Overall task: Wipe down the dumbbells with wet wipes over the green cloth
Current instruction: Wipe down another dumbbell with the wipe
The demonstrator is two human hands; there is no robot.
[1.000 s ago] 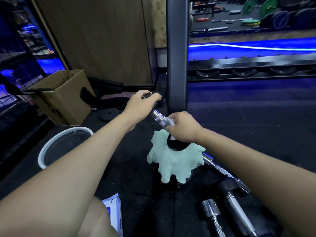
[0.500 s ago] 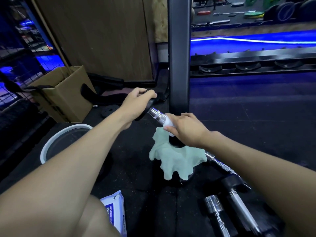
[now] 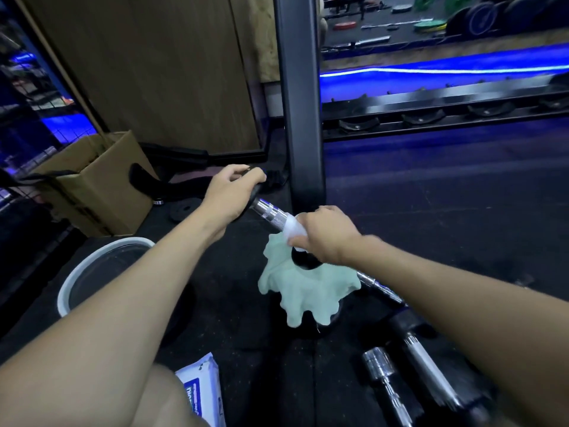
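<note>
Cardboard box stands far left on the floor, a white-rimmed bucket near it. The left hand curls round the dark upper end of a tilted dumbbell. The right hand pinches a white wet wipe round its chrome handle, above the green cloth. More dumbbells lie to the right.

A black upright post stands just behind the hands, blocking the way forward. Bare floor lies open to its right. A white bucket and cardboard box crowd the left.
</note>
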